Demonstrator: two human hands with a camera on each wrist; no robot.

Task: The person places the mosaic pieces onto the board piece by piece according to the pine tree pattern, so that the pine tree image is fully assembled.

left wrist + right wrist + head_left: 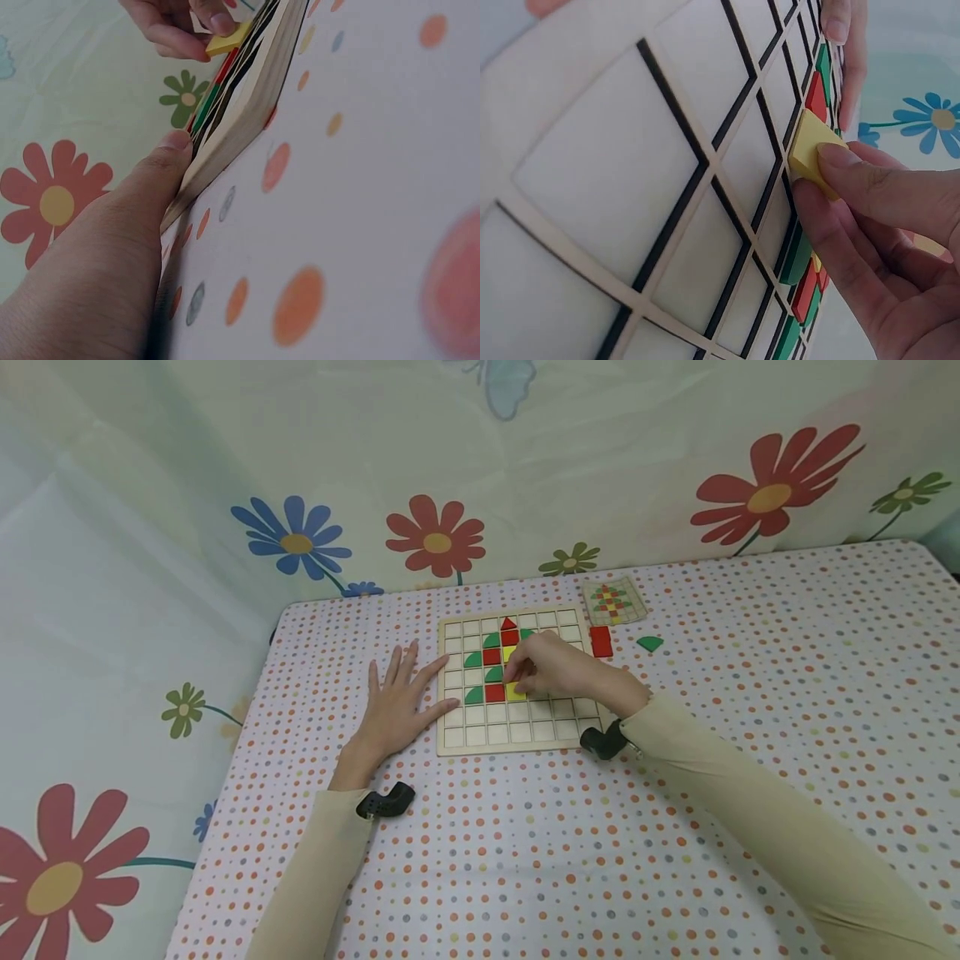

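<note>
A wooden grid board (480, 737) lies on the table, several of its cells filled with red, green and yellow tiles. My right hand (551, 668) pinches a yellow square tile (810, 142) between thumb and fingers, low over the board beside a red square tile (495, 692). In the right wrist view the yellow tile stands tilted against the grid. My left hand (397, 706) has its fingers spread, with the thumb and index finger at the board's left edge. A red triangle tile (508, 623) tops the pattern. The right hand hides some cells behind it.
Beyond the board's upper right corner lies a pattern card (614, 602) showing a tree of coloured shapes. Red tiles (601, 642) and a green quarter-circle tile (650, 644) lie right of the board. The dotted tablecloth (480, 868) meets a flowered curtain (600, 468) at the back.
</note>
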